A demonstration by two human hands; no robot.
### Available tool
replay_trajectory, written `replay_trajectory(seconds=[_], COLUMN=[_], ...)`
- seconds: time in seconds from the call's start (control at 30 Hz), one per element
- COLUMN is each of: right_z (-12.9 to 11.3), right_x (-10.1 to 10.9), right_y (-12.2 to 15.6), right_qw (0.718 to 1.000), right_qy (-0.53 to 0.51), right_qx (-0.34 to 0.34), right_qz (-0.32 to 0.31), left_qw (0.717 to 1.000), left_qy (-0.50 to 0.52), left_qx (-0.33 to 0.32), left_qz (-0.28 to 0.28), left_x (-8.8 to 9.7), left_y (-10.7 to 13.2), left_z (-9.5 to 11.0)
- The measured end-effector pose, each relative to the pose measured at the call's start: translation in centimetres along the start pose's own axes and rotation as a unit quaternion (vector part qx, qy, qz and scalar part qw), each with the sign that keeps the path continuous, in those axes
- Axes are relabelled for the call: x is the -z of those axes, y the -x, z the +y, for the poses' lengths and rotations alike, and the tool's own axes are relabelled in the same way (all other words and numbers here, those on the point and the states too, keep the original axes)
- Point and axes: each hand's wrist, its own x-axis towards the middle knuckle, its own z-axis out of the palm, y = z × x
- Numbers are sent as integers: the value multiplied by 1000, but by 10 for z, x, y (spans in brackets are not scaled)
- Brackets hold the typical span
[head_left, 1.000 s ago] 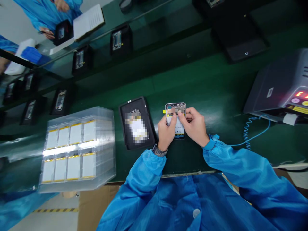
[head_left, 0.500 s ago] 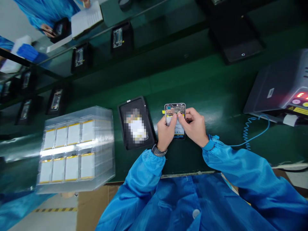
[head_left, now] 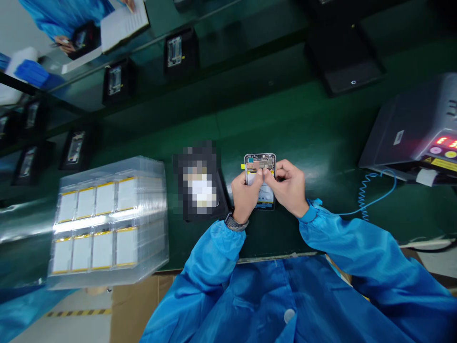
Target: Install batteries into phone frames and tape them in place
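An opened smartphone point(head_left: 266, 193) lies upright in front of me, its circuit board and battery exposed and a yellow tab sticking out at its left edge. My left hand point(head_left: 246, 193) grips the phone's left side, the thumb pressing near the lower edge of the board. From the right, my right hand point(head_left: 289, 188) closes on the other side, its thumb tip beside the left one. What lies under the thumbs is hidden. To the left rests a black tray point(head_left: 224, 200) whose contents are blurred out.
A stack of clear plastic trays point(head_left: 150, 219) with several white batteries stands at the left. A grey device point(head_left: 400, 124) with red digits is at the right, near a coiled blue cord point(head_left: 364, 195). Black holders with phone frames line the back; a co-worker point(head_left: 71, 19) sits beyond.
My thumbs stay pressed at nearly the same spot on the phone. The surroundings shift slightly left in view as the head turns a little.
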Motion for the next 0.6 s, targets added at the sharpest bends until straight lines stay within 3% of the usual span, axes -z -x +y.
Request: replay_trajectory(seconds=[0.37,0.6], right_z=[-3,-4], right_x=[5,3], right_y=[0,0], right_qw=[998,998], right_qy=[22,28], right_qx=[43,56], right_qz=[-29,-27], left_qw=[998,999], left_qy=[55,46], left_qx=[-1,-2], left_qz=[-30,-22], left_x=[3,4], left_y=[-1,-2], left_z=[-3,-3])
